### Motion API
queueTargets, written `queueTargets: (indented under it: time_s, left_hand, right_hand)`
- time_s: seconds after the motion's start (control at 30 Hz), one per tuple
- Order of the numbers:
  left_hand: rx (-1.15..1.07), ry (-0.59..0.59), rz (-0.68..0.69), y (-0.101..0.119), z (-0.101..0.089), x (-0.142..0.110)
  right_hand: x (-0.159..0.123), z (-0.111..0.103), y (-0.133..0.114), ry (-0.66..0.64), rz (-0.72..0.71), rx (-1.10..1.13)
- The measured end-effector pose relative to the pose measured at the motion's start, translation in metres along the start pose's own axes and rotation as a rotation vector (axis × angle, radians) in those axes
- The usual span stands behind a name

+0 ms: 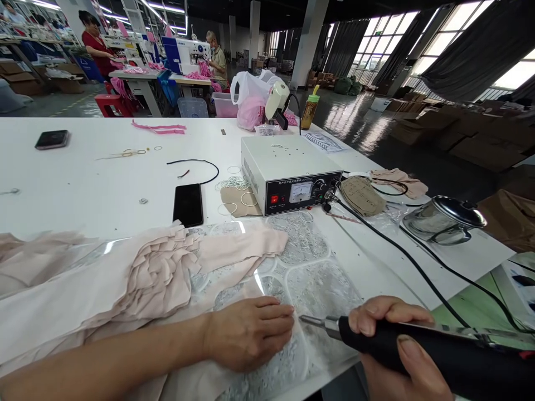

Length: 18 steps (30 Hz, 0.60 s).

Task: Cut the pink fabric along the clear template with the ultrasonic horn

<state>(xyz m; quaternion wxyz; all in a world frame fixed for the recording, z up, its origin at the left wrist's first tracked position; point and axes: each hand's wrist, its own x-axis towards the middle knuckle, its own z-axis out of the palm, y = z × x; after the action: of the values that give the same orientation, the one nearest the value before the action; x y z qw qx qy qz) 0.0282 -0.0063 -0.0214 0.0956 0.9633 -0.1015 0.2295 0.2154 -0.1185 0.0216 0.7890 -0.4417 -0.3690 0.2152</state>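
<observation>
My right hand [401, 345] is wrapped round the black handle of a corded ultrasonic hand tool [418, 348], whose thin metal tip points left. Close to that tip, my left hand [257, 332] presses down with bent fingers held together; its thumb is hidden. Pale pink fabric [240, 287] runs under the left hand, and the fingers appear to hold its edge. Left of there lies a ruffled stack of pale pink fabric pieces [161, 273]. Beneath everything is a clear patterned mat [321, 284].
A white control box [292, 167] with a dial stands behind my hands, its black cable [393, 245] running right. Around it are a black phone [188, 205], rubber bands [234, 182], a steel pot [443, 220] and scissors [127, 152]. Two people work at sewing machines [190, 54] beyond.
</observation>
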Motion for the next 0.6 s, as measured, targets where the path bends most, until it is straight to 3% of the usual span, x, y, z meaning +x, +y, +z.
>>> queueTargets:
  time_s: [0.2, 0.6]
  left_hand:
    - [-0.006, -0.031, -0.005, -0.0004, 0.0004, 0.0005]
    - [0.0, -0.034, -0.006, 0.0, 0.0018, -0.0013]
  right_hand:
    - [-0.0007, 0.0025, 0.0053, -0.062, 0.003, -0.009]
    - [0.0003, 0.0034, -0.0013, -0.065, 0.011, -0.021]
